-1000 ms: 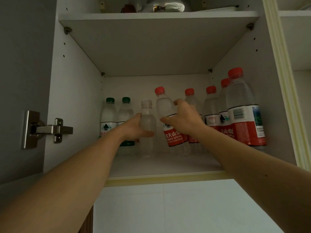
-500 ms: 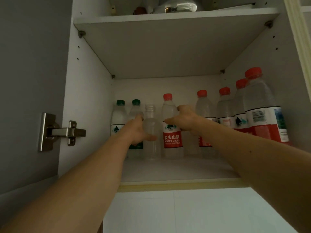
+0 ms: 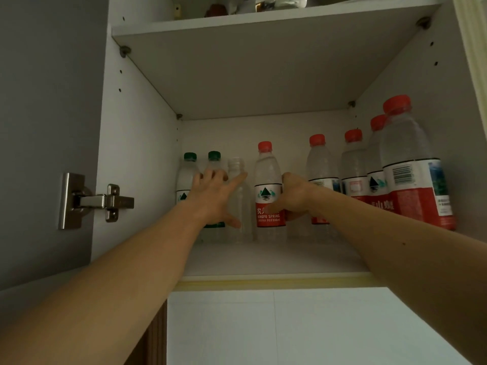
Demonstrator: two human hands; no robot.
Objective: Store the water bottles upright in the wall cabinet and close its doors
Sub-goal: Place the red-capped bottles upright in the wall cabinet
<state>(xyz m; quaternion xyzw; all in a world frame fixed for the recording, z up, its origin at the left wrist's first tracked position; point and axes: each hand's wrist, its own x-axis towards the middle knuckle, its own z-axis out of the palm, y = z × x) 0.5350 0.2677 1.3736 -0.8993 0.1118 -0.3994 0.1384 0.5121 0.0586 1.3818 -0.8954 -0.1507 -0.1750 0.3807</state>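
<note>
Inside the open wall cabinet (image 3: 263, 262) a row of water bottles stands upright along the back. My left hand (image 3: 214, 198) has its fingers spread, with the index finger and thumb touching a clear capless bottle (image 3: 241, 206). Behind that hand stand two green-capped bottles (image 3: 189, 171). My right hand (image 3: 296, 197) curls round the right side of a red-capped bottle with a red label (image 3: 267, 180), which stands on the shelf. Several more red-capped bottles (image 3: 411, 177) line the right side, the nearest one close to the front edge.
The left cabinet door (image 3: 47, 127) stands open, its metal hinge (image 3: 97, 201) on the side wall. An upper shelf (image 3: 263, 19) holds assorted items. Below the cabinet's yellowish front lip is white tiled wall (image 3: 290, 327).
Both hands have pushed the clear bottle and the red-capped bottle back into the row. My left hand's fingers have opened from their grip on the clear bottle.
</note>
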